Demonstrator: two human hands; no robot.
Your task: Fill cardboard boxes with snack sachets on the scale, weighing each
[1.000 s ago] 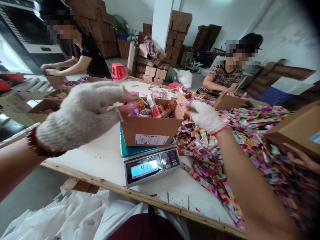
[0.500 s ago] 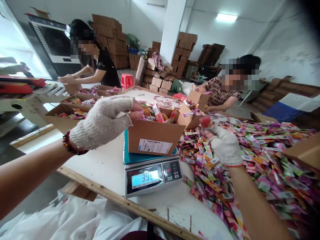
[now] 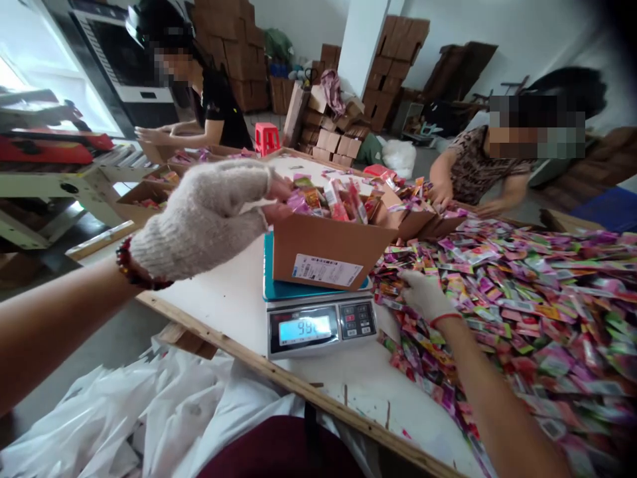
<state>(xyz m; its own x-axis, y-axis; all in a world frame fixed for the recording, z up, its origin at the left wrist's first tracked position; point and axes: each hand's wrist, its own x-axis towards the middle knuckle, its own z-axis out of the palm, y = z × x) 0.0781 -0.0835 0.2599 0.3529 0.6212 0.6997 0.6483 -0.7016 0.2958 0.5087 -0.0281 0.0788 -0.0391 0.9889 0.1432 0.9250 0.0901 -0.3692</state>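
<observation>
My left hand (image 3: 204, 216), in a white knitted glove with bare fingertips, is closed at the left edge of a cardboard box (image 3: 323, 245), thumb and fingers at its rim. The box is heaped with small colourful snack packets (image 3: 336, 199) and has a white label on its front. It stands on the teal plate of a digital scale (image 3: 321, 328) with a lit display. My right hand (image 3: 425, 295), gloved too, reaches down to the large pile of packets (image 3: 517, 312) right of the scale. Its fingertips are hidden among them.
One co-worker in black (image 3: 219, 106) works at the far left near more filled boxes (image 3: 134, 202). Another co-worker (image 3: 478, 159) handles packets across the table. A wooden strip (image 3: 279, 375) edges the table, with white sheeting (image 3: 124, 405) below. Stacked cartons (image 3: 398, 60) stand behind.
My right hand has gone down to the pile; the red packet at its fingers no longer shows. My left hand stays at the box. The scale's digits differ, and the view has shifted.
</observation>
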